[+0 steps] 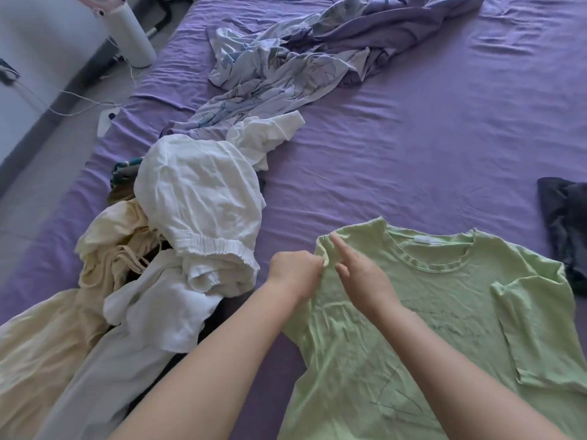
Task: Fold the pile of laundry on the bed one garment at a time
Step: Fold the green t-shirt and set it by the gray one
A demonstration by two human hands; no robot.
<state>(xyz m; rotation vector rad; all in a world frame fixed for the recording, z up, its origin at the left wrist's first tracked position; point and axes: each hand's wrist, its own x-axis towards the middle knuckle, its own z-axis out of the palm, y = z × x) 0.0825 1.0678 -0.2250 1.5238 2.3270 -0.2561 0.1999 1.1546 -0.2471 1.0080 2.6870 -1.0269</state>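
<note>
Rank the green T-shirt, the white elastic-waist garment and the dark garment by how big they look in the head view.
1. Green T-shirt, largest, though nearest the camera.
2. White garment.
3. Dark garment, smallest, but cut off by the frame edge, so its full size is unsure.

Soft even daylight, faint shadows, wide-angle bending at edges.

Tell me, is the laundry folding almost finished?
Not nearly. Nothing on the purple bed clearly looks folded yet; the dark garment at the right edge is too bunched to tell. In hand: the green T-shirt lies spread flat, one sleeve turned in, while the left hand pinches its shoulder edge and the right hand presses beside it. Left: the heap of white and cream clothes.
</note>
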